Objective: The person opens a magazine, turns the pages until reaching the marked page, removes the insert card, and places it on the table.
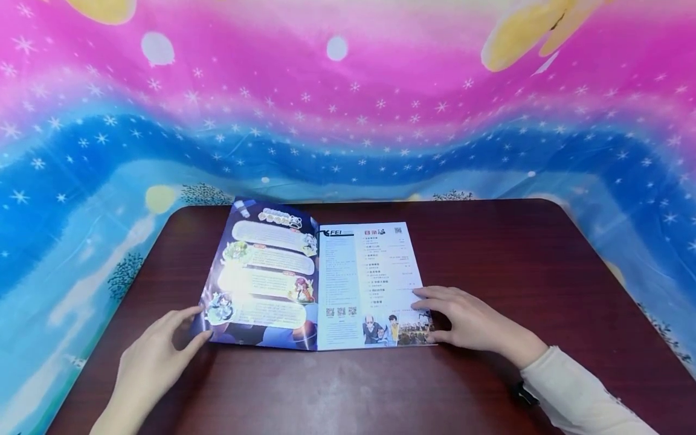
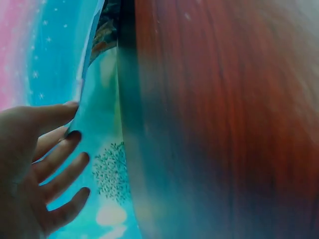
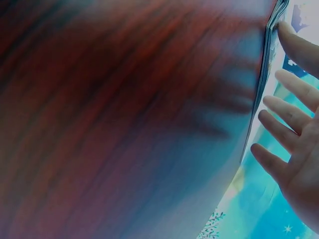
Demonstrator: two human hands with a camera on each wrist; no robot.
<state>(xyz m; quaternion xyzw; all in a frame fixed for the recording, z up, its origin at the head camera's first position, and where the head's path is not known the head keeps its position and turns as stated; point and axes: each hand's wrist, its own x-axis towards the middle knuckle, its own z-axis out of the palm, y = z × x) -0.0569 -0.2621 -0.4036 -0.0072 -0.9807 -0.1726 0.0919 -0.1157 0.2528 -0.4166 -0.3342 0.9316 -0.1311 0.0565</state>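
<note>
An open magazine (image 1: 338, 284) lies on the table, with a purple printed page on the left and a white contents page on the right. My left hand (image 1: 154, 356) is at the lower left corner, where thumb and index finger pinch the edge of the left page. In the left wrist view that edge stands slightly off the table, and the other fingers hang loosely curled beside it. At the right edge, my right hand (image 1: 467, 320) touches the magazine with fingertips and thumb. Its fingers look spread and nearly straight in the right wrist view.
The dark reddish-brown table (image 1: 505, 260) extends around the magazine on every side. Behind it hangs a pink and blue patterned cloth (image 1: 348, 121), which also runs down both sides. Light glares off the left page and the tabletop near me.
</note>
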